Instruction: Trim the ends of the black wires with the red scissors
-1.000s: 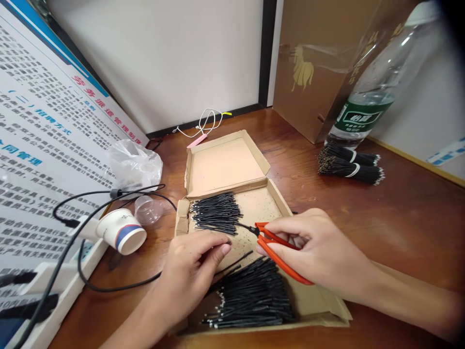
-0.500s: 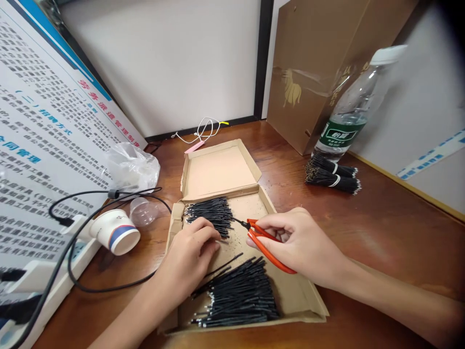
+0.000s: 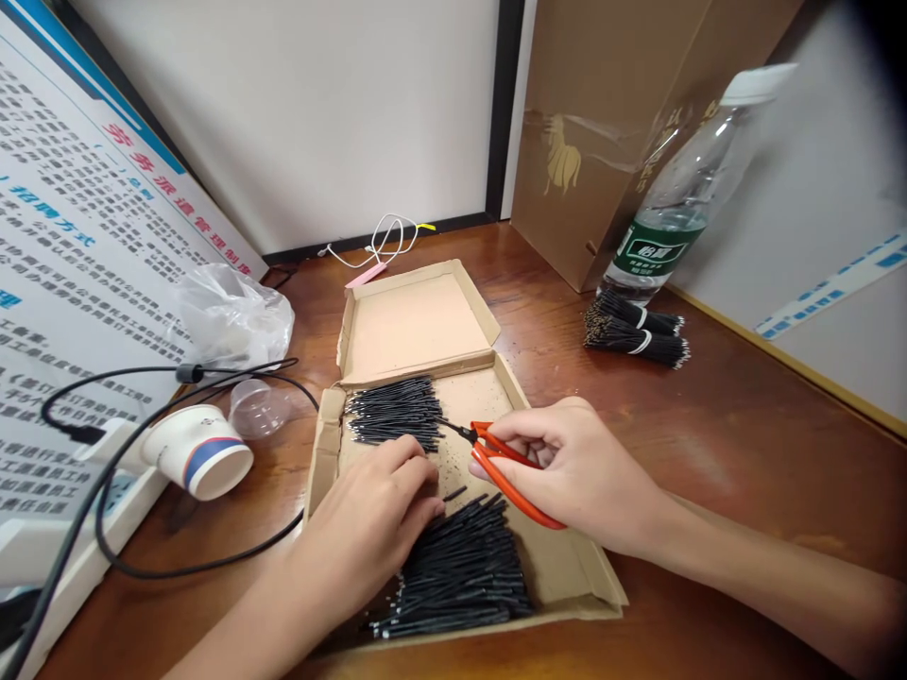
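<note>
A shallow cardboard box (image 3: pixel 545 557) lies open on the wooden table. Inside it are two heaps of short black wire pieces: a far pile (image 3: pixel 393 416) and a larger near pile (image 3: pixel 460 571). My right hand (image 3: pixel 588 472) is closed round red-handled snips (image 3: pixel 506 467), whose tip points left toward the far pile. My left hand (image 3: pixel 372 529) rests with bent fingers on the upper left edge of the near pile. I cannot see whether its fingertips pinch a wire.
Two tied bundles of black wires (image 3: pixel 634 331) lie by a plastic water bottle (image 3: pixel 673 208) and a brown paper bag (image 3: pixel 602 123) at the back right. At the left are a tipped paper cup (image 3: pixel 195 453), a clear lid (image 3: pixel 259 408), a plastic bag (image 3: pixel 227 316), black cables (image 3: pixel 142 557) and a printed board (image 3: pixel 85 274).
My left hand has come back from the far pile to the near pile. The right hand with the snips has stayed near the far pile. The camera has shifted slightly.
</note>
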{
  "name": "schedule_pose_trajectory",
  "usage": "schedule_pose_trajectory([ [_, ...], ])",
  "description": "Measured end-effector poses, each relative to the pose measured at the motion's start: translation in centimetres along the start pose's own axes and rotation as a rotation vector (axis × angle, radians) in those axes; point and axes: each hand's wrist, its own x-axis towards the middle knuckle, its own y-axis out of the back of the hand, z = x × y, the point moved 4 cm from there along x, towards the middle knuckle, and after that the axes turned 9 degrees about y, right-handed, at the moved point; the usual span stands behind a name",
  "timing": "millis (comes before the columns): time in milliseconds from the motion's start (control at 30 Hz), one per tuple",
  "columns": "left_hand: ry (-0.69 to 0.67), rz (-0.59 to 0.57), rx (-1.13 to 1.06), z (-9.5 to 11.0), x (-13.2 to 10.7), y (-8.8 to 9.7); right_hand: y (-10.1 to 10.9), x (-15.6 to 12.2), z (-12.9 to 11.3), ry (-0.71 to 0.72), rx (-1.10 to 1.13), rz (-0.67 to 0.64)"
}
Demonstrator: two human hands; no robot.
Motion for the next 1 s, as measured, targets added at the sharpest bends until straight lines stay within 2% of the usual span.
schedule_pose_trajectory([
  [200, 0.016, -0.043, 0.157, 1.4, 1.2, -0.2, 0.0, 0.1, -0.1, -0.002, -0.004, -0.020],
  [300, -0.003, -0.052, 0.178, 1.2, 1.3, 0.0, 0.1, 0.0, -0.1, -0.001, -0.009, -0.017],
  [500, 0.138, -0.023, -0.020, -1.3, 0.1, 0.8, 0.1, -0.2, -0.2, 0.007, -0.019, -0.039],
  [800, 0.068, -0.093, -0.049, -0.8, 0.2, -0.6, 0.0, -0.1, -0.2, 0.030, -0.043, -0.042],
  [900, 0.078, -0.074, -0.073, -1.0, 0.2, -0.5, 0.0, -0.1, -0.3, 0.033, -0.059, -0.043],
  [1000, 0.086, 0.054, -0.137, -1.4, -0.1, 0.7, 0.2, -0.2, -0.4, 0.027, -0.059, -0.063],
])
